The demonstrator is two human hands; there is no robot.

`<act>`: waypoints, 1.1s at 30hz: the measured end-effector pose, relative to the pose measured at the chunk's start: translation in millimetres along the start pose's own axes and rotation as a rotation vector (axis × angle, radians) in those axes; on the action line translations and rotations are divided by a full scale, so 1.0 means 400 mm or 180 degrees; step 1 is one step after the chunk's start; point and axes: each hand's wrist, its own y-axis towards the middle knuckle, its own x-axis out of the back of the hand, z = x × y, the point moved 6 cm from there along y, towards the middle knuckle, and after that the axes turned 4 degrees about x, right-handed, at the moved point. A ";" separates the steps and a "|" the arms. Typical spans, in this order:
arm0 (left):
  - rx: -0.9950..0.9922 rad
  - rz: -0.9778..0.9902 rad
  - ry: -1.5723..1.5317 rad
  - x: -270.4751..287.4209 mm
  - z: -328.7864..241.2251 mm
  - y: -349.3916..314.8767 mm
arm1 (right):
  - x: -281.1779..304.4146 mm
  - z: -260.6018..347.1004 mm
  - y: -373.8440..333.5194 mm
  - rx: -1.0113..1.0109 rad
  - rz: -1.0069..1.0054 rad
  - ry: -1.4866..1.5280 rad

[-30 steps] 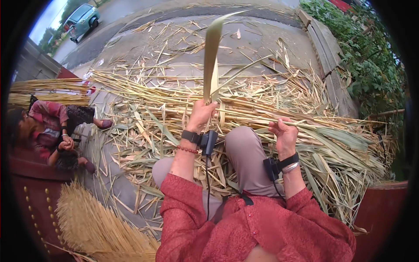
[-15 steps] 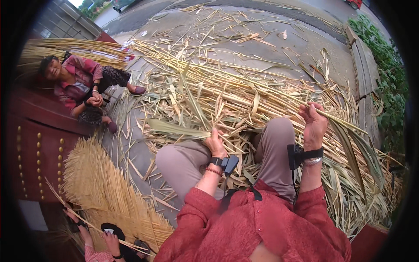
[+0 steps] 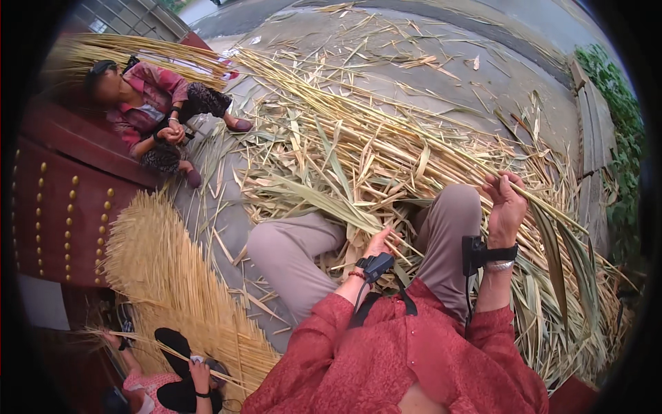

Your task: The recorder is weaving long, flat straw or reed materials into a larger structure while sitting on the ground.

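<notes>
We are sitting at an outdoor roadside work spot: dry stalks [image 3: 358, 114] are littering the pavement [image 3: 514, 96], a road [image 3: 238, 26] is running beyond, bushes [image 3: 624, 138] are lining the right, and a gold-studded red door [image 3: 55, 228] is standing left.

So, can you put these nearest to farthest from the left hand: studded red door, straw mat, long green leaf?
1. Long green leaf: in the left hand.
2. Straw mat: off to the left.
3. Studded red door: farther left, past the mat.

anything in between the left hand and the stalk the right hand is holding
Yes: in this view, the raised right knee stands between the left hand and the right hand with its stalk.
</notes>
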 end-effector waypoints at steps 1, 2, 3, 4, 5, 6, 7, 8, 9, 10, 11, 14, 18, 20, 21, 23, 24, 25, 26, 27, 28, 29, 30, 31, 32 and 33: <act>0.0295 0.0042 -0.0001 -0.009 0.039 -0.001 | 0.003 0.006 -0.002 0.0026 0.0007 -0.0031; 0.0567 0.0348 0.0570 -0.041 0.069 -0.020 | 0.013 0.008 -0.001 0.0026 -0.0026 -0.0046; 0.0852 0.0366 0.0874 -0.060 0.101 -0.041 | 0.015 0.007 -0.002 0.0033 -0.0068 -0.0064; 0.0758 0.0329 0.1650 -0.051 0.098 -0.055 | 0.003 0.007 -0.006 0.0030 -0.0003 -0.0010; 0.0653 0.0314 0.2428 -0.043 0.088 -0.068 | -0.012 0.006 -0.010 0.0028 -0.0005 0.0074; 0.0649 0.0093 0.3373 -0.023 0.065 -0.069 | -0.022 0.000 -0.014 -0.0085 0.0077 0.0088; 0.0565 -0.0223 0.4562 -0.070 0.025 -0.109 | -0.011 0.001 -0.010 -0.0165 0.0095 0.0083; 0.0146 -0.0303 0.5367 -0.114 -0.013 -0.147 | -0.014 0.007 -0.012 -0.0141 0.0046 0.0056; -0.0342 -0.0368 0.6140 -0.153 -0.048 -0.174 | -0.020 0.015 -0.015 -0.0120 0.0007 0.0031; -0.0454 -0.0129 0.5427 -0.172 -0.070 -0.186 | -0.023 0.012 -0.017 -0.0156 0.0116 0.0058; -0.0521 0.0086 0.4700 -0.202 -0.089 -0.199 | -0.022 0.009 -0.016 -0.0188 0.0093 0.0065; -0.2376 0.0204 0.4396 -0.407 -0.179 -0.276 | -0.017 0.010 -0.024 -0.0078 0.0056 -0.0004; -0.4526 0.0380 0.4718 -0.655 -0.208 -0.357 | -0.015 0.013 -0.038 -0.0216 0.0129 -0.0014; -0.4747 0.0391 0.4921 -0.718 -0.182 -0.344 | -0.017 0.019 -0.048 -0.0175 0.0146 -0.0168; -0.4753 0.0422 0.4917 -0.734 -0.177 -0.337 | -0.017 0.023 -0.053 -0.0154 0.0131 -0.0172; -0.4876 0.0527 0.5558 -0.767 -0.144 -0.322 | -0.014 0.015 -0.067 -0.0446 0.0215 -0.0118; -0.5069 0.0518 0.5410 -0.775 -0.141 -0.327 | -0.007 0.013 -0.073 -0.0546 0.0124 -0.0085; -0.5057 0.0562 0.5407 -0.783 -0.139 -0.324 | 0.005 0.016 -0.078 -0.0532 0.0093 -0.0095; -0.5010 0.0660 0.5545 -0.793 -0.138 -0.323 | 0.020 0.015 -0.087 -0.0604 0.0116 -0.0221; -0.4961 0.0753 0.5682 -0.800 -0.133 -0.319 | 0.035 0.015 -0.100 -0.0680 0.0143 -0.0345; -0.5129 0.0754 0.5342 -0.802 -0.139 -0.321 | 0.027 0.033 -0.124 -0.0766 0.0396 -0.0378; -0.5125 0.0769 0.5340 -0.803 -0.137 -0.317 | 0.024 0.045 -0.146 -0.0825 0.0477 -0.0332; -0.5097 0.0770 0.5242 -0.802 -0.141 -0.315 | 0.018 0.070 -0.167 -0.0746 0.0400 -0.0250; -0.5062 0.0776 0.5149 -0.799 -0.142 -0.314 | 0.015 0.092 -0.181 -0.0668 0.0317 -0.0166; -0.5050 0.0788 0.5155 -0.796 -0.142 -0.312 | 0.021 0.097 -0.180 -0.0670 0.0303 -0.0165; -0.5063 0.0734 0.5088 -0.791 -0.147 -0.312 | 0.043 0.119 -0.172 -0.0338 0.0022 -0.0087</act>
